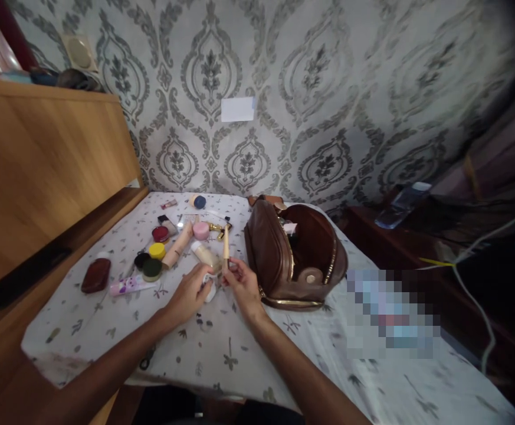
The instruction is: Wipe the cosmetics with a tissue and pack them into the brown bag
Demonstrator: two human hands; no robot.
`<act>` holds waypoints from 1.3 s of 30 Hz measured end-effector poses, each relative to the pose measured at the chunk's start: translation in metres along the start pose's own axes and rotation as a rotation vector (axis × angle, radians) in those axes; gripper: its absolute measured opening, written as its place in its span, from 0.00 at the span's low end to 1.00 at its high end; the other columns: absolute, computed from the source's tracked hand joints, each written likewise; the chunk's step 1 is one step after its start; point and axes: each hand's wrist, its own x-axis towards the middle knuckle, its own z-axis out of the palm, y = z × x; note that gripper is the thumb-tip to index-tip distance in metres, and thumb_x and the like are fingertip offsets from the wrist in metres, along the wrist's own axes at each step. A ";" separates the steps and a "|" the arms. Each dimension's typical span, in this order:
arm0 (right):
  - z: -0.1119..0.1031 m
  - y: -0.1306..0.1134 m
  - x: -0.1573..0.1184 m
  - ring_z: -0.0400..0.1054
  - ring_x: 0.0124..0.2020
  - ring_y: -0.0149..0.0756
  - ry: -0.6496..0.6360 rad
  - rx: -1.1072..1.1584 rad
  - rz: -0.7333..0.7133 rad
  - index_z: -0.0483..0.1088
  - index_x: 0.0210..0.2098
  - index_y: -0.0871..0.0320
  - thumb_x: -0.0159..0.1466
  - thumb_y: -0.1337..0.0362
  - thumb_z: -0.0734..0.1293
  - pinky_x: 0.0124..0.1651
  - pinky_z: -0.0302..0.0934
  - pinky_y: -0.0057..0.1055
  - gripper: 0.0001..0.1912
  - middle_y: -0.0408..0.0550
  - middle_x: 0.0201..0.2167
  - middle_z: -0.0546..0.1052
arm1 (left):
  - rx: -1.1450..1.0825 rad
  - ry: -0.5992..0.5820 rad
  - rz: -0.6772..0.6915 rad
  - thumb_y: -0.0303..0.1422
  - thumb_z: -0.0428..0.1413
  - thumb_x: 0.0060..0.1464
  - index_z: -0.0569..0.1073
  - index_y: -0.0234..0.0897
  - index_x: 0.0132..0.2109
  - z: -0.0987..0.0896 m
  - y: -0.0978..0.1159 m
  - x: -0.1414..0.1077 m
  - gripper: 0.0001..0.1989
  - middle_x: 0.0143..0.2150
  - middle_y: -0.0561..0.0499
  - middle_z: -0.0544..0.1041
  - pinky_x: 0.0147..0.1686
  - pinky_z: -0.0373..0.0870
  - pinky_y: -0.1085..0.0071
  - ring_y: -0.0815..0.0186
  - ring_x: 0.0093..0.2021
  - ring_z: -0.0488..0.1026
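My right hand (243,283) is closed on a slim beige cosmetic stick (226,245), held upright between thumb and fingers; its exact kind is unclear. Close beside it, my left hand (192,293) pinches a crumpled white wipe or tissue (210,289). Just beyond the hands lies a cream-coloured tube (204,255). A pink-lidded jar (201,229), a long beige tube (178,245), a yellow-lidded jar (157,251) and a dark-lidded jar (151,270) are grouped to the left. Right of my hands stands a brown leather bag (268,260), its zip undone and its inside showing.
A patterned white cloth (204,354) covers the table. At the left lie a dark red case (97,275) and a floral pink tube (128,285). A wooden cabinet (53,171) borders the left side. Farther right are a clear plastic bottle (401,206) and a white cable (478,301).
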 end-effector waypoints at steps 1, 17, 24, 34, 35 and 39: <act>-0.003 0.003 0.003 0.70 0.25 0.33 0.024 -0.057 -0.015 0.72 0.46 0.58 0.55 0.55 0.72 0.29 0.66 0.30 0.22 0.41 0.27 0.74 | 0.023 -0.015 0.002 0.32 0.46 0.63 0.68 0.39 0.45 0.000 -0.001 -0.001 0.07 0.44 0.47 0.74 0.46 0.67 0.64 0.59 0.44 0.72; -0.014 0.015 0.004 0.74 0.36 0.39 0.002 -0.573 -0.190 0.75 0.49 0.60 0.60 0.59 0.64 0.42 0.71 0.38 0.20 0.57 0.47 0.74 | 0.144 -0.022 0.044 0.27 0.45 0.63 0.69 0.39 0.46 0.000 -0.011 -0.007 0.09 0.44 0.47 0.74 0.45 0.68 0.68 0.61 0.44 0.72; -0.016 0.014 0.003 0.74 0.34 0.38 -0.004 -0.590 -0.184 0.75 0.49 0.61 0.60 0.59 0.63 0.42 0.71 0.38 0.21 0.57 0.47 0.73 | 0.187 -0.017 0.032 0.27 0.43 0.64 0.70 0.39 0.46 -0.011 -0.008 -0.004 0.12 0.42 0.48 0.74 0.45 0.69 0.68 0.62 0.43 0.73; -0.010 0.007 -0.003 0.73 0.34 0.38 0.035 -0.583 -0.188 0.75 0.46 0.61 0.59 0.62 0.63 0.40 0.71 0.38 0.18 0.56 0.45 0.73 | 0.820 -0.091 -0.455 0.43 0.49 0.63 0.73 0.36 0.53 -0.121 -0.027 0.035 0.19 0.52 0.38 0.73 0.45 0.69 0.62 0.50 0.50 0.73; -0.010 0.005 -0.003 0.72 0.34 0.38 0.037 -0.586 -0.196 0.75 0.46 0.61 0.59 0.63 0.63 0.41 0.71 0.37 0.17 0.55 0.45 0.73 | 0.820 -0.162 -0.497 0.45 0.50 0.61 0.74 0.36 0.52 -0.128 -0.033 0.038 0.21 0.52 0.38 0.74 0.45 0.68 0.62 0.49 0.51 0.73; -0.007 -0.001 -0.007 0.72 0.35 0.37 0.046 -0.597 -0.250 0.75 0.45 0.58 0.59 0.67 0.63 0.43 0.70 0.36 0.16 0.53 0.45 0.73 | 0.652 -0.269 -0.476 0.49 0.51 0.57 0.75 0.39 0.51 -0.138 -0.058 0.040 0.23 0.50 0.43 0.79 0.43 0.66 0.68 0.53 0.50 0.75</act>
